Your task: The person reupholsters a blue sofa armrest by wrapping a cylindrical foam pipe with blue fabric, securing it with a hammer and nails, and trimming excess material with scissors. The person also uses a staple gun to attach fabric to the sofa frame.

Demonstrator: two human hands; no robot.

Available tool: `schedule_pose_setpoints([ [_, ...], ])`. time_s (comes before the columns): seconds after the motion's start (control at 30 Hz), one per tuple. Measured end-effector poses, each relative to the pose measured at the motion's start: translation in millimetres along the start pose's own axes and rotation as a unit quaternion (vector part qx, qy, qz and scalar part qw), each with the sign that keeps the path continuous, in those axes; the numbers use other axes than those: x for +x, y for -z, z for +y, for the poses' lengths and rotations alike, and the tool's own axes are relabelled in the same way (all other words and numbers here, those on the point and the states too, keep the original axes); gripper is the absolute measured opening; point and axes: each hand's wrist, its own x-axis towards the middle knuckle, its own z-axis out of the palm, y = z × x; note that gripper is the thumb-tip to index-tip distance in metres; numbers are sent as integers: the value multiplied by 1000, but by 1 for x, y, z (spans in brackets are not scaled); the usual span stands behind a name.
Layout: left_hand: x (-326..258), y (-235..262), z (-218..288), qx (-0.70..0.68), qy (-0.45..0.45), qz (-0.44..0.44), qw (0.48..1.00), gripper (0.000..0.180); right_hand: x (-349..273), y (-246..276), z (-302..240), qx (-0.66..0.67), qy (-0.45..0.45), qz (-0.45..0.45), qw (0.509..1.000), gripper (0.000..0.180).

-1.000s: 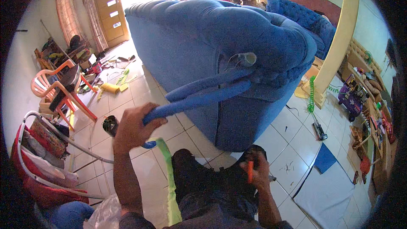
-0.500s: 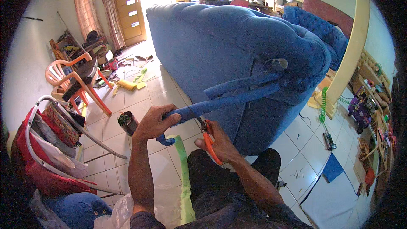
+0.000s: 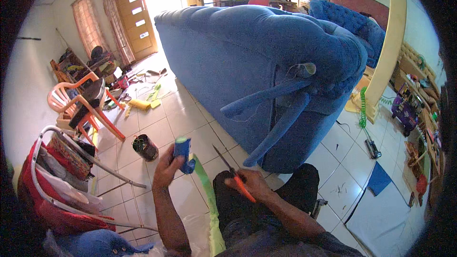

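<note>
In my left hand [image 3: 164, 172] I grip a short cut-off piece of blue fabric-covered foam [image 3: 183, 154], its pale inside showing at the upper end. My right hand [image 3: 252, 185], closed, has scissors [image 3: 243, 188] with orange handles, the dark blades pointing up and left toward the sofa. Ahead stands a large blue upholstered sofa [image 3: 219, 57], tipped up. From its near corner hang two padded blue strips: the upper strip [image 3: 266, 96] reaches left, and the lower strip [image 3: 281, 131] droops toward my knees, its end apart from both hands.
A green-yellow foam strip [image 3: 204, 185] runs beside my left leg. A dark pot [image 3: 145, 147] stands on the tiles, near an orange plastic chair [image 3: 85, 102]. On the left is a metal-framed chair [image 3: 40, 171] with red cloth. A staple gun [image 3: 372, 148] on a green coiled hose lies right.
The lower blue strip has been cut through. My left hand has moved down with the severed piece, while the strip left on the sofa has dropped. My right hand has lowered with the scissors.
</note>
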Motion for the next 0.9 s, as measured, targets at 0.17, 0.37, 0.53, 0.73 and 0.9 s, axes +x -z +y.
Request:
schedule_pose_setpoints([
  [0.17,-17,-20,-20,-159,-83,0,984,50,-38,-1,35,65,-103,-2,993,65],
  [0.37,31,-1,27,-304,-228,83,921,56,-47,-16,60,91,-83,-87,989,71],
  [0.53,28,-11,38,-300,-192,3,935,50,-49,-60,18,222,-50,-159,961,59],
  [0.73,11,-43,23,-73,-161,35,984,40,-46,-13,0,177,-5,-46,983,46],
  [0.9,23,-45,27,-245,-212,149,934,31,-25,-18,45,397,-90,-149,901,49],
])
